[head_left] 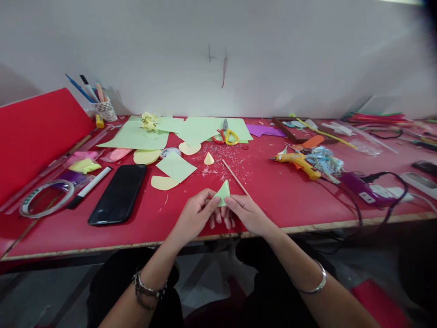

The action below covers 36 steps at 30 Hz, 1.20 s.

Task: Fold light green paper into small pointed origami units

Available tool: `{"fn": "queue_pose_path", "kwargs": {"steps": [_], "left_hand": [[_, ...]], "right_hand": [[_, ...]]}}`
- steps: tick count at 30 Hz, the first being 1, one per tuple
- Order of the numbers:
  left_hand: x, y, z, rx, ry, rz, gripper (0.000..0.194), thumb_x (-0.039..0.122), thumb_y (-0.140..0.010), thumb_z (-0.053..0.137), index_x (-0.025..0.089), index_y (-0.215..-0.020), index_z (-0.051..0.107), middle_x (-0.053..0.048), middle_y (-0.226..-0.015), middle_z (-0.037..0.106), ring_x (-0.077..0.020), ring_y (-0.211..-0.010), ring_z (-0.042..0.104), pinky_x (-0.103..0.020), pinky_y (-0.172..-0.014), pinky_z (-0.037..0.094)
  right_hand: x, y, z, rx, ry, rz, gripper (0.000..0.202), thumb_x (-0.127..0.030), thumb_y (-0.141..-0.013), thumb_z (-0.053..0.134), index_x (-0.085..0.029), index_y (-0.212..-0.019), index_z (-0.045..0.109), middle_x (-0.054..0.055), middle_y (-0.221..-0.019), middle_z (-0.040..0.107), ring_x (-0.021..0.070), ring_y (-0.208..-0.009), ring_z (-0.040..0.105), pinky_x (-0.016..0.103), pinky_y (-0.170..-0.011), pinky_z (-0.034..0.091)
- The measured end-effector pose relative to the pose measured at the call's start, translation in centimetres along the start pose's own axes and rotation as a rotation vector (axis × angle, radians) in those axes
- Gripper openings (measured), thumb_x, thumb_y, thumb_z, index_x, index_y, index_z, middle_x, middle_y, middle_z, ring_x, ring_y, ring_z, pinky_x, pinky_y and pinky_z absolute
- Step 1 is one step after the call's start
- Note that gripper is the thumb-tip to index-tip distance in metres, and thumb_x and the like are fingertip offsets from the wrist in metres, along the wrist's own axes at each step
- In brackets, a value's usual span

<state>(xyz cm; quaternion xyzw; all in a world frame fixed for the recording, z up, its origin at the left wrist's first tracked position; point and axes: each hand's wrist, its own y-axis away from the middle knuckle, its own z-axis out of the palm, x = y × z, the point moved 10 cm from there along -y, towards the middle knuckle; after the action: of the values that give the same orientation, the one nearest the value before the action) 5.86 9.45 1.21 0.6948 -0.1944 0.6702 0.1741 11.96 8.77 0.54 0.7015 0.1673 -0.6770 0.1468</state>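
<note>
Left hand [198, 209] and right hand [249, 210] pinch green paper [224, 192], apparently mid-fold. Creasing it next would call for even pressure.

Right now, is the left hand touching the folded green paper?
Touching. The head view shows the left hand with its thumb on the left edge of the folded green paper.

A phone [118, 195] lay left of the held paper [224, 193], a glue gun [297, 162] right. Scissors [225, 125] lay behind the cone [209, 159].
</note>
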Motion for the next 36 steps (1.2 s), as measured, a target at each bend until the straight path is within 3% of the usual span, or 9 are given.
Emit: {"fn": "queue_pose_path", "kwargs": {"steps": [4,6,9,14,17,22,29,33,36], "left_hand": [[0.6,0.1,-1.1,0.094,-0.069,0.034,0.026,0.036,-0.086,0.04,0.016,-0.07,0.046,0.004,-0.054,0.051,-0.0069,-0.044,0.048,-0.019,-0.047,0.039],[0.4,0.1,-1.6,0.14,-0.104,0.032,0.025,0.035,-0.086,0.04,0.016,-0.071,0.046,0.005,-0.054,0.051,-0.0062,-0.042,0.046,-0.018,-0.047,0.038],[0.1,0.1,-1.7,0.17,-0.162,0.034,0.023,0.034,-0.086,0.04,0.016,-0.072,0.046,0.005,-0.053,0.051,-0.0063,-0.042,0.046,-0.018,-0.046,0.037],[0.2,0.1,-1.1,0.148,-0.244,0.075,0.021,0.032,-0.086,0.04,0.016,-0.079,0.051,0.004,-0.058,0.053,-0.0072,-0.047,0.048,-0.018,-0.049,0.038],[0.2,0.1,-1.3,0.164,-0.273,0.085,0.023,0.033,-0.086,0.041,0.016,-0.074,0.05,0.003,-0.059,0.053,-0.0077,-0.049,0.049,-0.019,-0.051,0.039],[0.7,0.3,-1.2,0.155,-0.254,0.101,0.022,0.034,-0.085,0.044,0.016,-0.081,0.054,0.002,-0.063,0.054,-0.0087,-0.052,0.049,-0.019,-0.052,0.04],[1.9,0.5,-1.3,0.159,-0.202,0.185,0.028,0.037,-0.086,0.04,0.015,-0.083,0.056,0.0,-0.067,0.053,-0.0099,-0.058,0.051,-0.02,-0.057,0.04],[2.7,0.8,-0.7,0.093,-0.212,0.298,0.022,0.035,-0.082,0.049,0.016,-0.088,0.055,-0.004,-0.084,0.056,-0.0132,-0.072,0.054,-0.023,-0.067,0.043],[2.7,0.8,-0.8,0.133,-0.255,0.314,0.015,0.029,-0.079,0.055,0.016,-0.086,0.053,-0.004,-0.084,0.055,-0.0132,-0.076,0.053,-0.023,-0.07,0.043]], "right_hand": [[0.1,0.1,-0.6,0.09,0.111,-0.017,0.028,-0.039,-0.086,0.038,-0.017,-0.073,0.049,-0.003,-0.054,0.052,0.0062,-0.041,0.046,0.02,-0.043,0.039],[-0.5,0.3,-1.9,0.244,0.196,-0.099,0.017,-0.034,-0.083,0.045,-0.018,-0.09,0.048,-0.002,-0.066,0.055,0.0074,-0.049,0.05,0.021,-0.049,0.043],[-2.0,1.4,-3.4,0.473,0.338,-0.264,0.033,-0.027,-0.077,0.057,-0.022,-0.106,0.042,0.003,-0.089,0.057,0.012,-0.074,0.057,0.026,-0.067,0.048],[-3.6,2.5,-3.7,0.601,0.497,-0.405,0.02,-0.019,-0.077,0.054,-0.022,-0.095,0.048,0.001,-0.085,0.05,0.0114,-0.071,0.051,0.027,-0.068,0.046],[-4.0,3.3,-4.3,0.692,0.492,-0.435,0.024,-0.019,-0.075,0.056,-0.023,-0.097,0.046,0.002,-0.087,0.047,0.0121,-0.071,0.05,0.028,-0.067,0.046],[-2.9,2.1,-3.3,0.517,0.471,-0.317,0.01,-0.022,-0.078,0.053,-0.022,-0.088,0.051,0.002,-0.08,0.055,0.0126,-0.066,0.053,0.027,-0.063,0.045],[-0.7,1.0,-4.1,0.429,0.095,-0.164,0.011,-0.029,-0.078,0.054,-0.021,-0.086,0.054,0.0,-0.072,0.06,0.012,-0.063,0.057,0.025,-0.062,0.047],[-0.9,0.9,-4.0,0.401,0.04,-0.173,0.01,-0.029,-0.075,0.058,-0.02,-0.079,0.056,-0.001,-0.069,0.059,0.0108,-0.063,0.056,0.024,-0.061,0.047],[-0.7,1.0,-4.0,0.406,0.017,-0.15,0.011,-0.03,-0.073,0.06,-0.02,-0.076,0.057,-0.001,-0.067,0.06,0.011,-0.06,0.056,0.024,-0.059,0.047]]}}
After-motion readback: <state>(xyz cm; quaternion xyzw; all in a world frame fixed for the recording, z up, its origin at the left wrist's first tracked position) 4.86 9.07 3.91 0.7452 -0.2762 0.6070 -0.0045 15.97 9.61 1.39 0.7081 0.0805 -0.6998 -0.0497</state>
